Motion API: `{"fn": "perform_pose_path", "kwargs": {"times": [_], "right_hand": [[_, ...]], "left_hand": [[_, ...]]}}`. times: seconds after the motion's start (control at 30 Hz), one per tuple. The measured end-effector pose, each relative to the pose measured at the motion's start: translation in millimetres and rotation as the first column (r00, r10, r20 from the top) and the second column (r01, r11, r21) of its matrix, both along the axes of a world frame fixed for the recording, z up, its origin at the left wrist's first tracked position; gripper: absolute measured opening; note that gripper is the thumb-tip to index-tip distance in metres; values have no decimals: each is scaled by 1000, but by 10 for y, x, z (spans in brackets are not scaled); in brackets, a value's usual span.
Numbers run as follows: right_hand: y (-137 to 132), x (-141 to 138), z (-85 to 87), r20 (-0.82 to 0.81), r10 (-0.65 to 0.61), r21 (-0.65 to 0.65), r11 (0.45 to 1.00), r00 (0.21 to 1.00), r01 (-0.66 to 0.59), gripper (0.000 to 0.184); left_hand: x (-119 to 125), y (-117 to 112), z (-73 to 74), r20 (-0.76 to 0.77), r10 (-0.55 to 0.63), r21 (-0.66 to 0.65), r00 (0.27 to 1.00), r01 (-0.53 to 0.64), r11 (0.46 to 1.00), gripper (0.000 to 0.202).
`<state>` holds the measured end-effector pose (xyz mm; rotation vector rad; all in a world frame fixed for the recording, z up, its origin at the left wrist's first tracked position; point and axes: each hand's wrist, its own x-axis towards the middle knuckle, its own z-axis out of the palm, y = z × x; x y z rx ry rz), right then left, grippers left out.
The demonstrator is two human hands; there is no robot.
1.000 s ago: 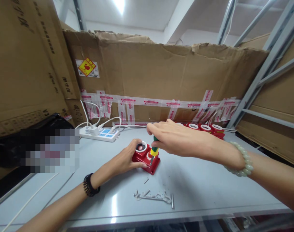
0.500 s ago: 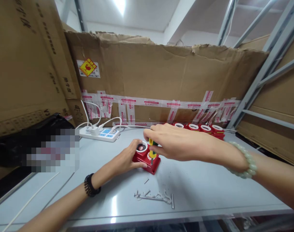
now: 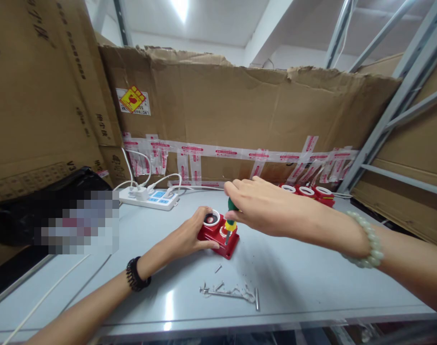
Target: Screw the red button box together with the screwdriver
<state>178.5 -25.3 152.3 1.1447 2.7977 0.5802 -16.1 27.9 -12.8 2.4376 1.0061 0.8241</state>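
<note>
A small red box with two round white-rimmed openings lies on the grey table. My left hand grips its left side, fingers wrapped round the edge. My right hand is closed on a screwdriver with a green and yellow handle. The screwdriver stands upright with its tip in the box's right opening.
Loose screws and a metal pin lie in front of the box. Several more red boxes line the back right. A white power strip with cables sits at back left beside a black bag. Taped cardboard walls the back; a metal rack stands on the right.
My right hand has turned on the screwdriver handle and shifted slightly, staying over the box. My left hand has kept its hold on the box.
</note>
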Motion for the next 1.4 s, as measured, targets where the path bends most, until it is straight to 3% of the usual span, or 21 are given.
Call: {"fn": "perform_pose_path", "kwargs": {"times": [0.07,0.13,0.27,0.37,0.6,0.73,0.83,1.03,1.17,1.23,1.3,1.4], "right_hand": [[26,-24,-40,-12,-105,69,992,994,105,36],[62,-27,-61,-49,-124,67,990,991,127,39],[72,39,3,-82,76,-87,993,994,-83,22],[26,78,47,-56,93,-182,978,994,-102,17],[61,24,-100,-86,-33,61,997,996,38,31],[51,82,-46,-163,77,-135,986,984,-99,19],[6,103,-15,-162,96,-226,965,982,-131,22],[90,41,-170,-194,-73,28,996,978,80,28],[121,59,-133,-260,124,-115,981,958,-158,14],[83,63,-75,-279,153,-213,953,948,-216,15],[40,57,-42,-258,124,-246,951,958,-189,17],[23,48,-64,-209,-2,-152,988,978,-31,20]], "left_hand": [[1,0,3,0,5,-11,1000,-5,1000,66],[1,1,6,0,10,-10,1000,-10,1000,69],[1,-1,11,-2,-3,1,1000,3,1000,66],[5,-5,15,5,-4,3,1000,4,1000,67],[15,-12,24,-5,1,-14,1000,-1,1000,67],[9,-10,20,-2,4,-9,1000,-4,1000,67],[9,-9,18,-3,5,0,1000,-5,1000,69],[14,-7,20,-13,10,-13,1000,-10,1000,69],[7,3,11,-14,5,5,1000,-5,1000,70],[5,4,9,-19,0,11,1000,0,1000,70],[7,0,9,-16,-1,11,1000,1,1000,71],[11,-10,13,-14,0,-5,1000,0,1000,66]]}}
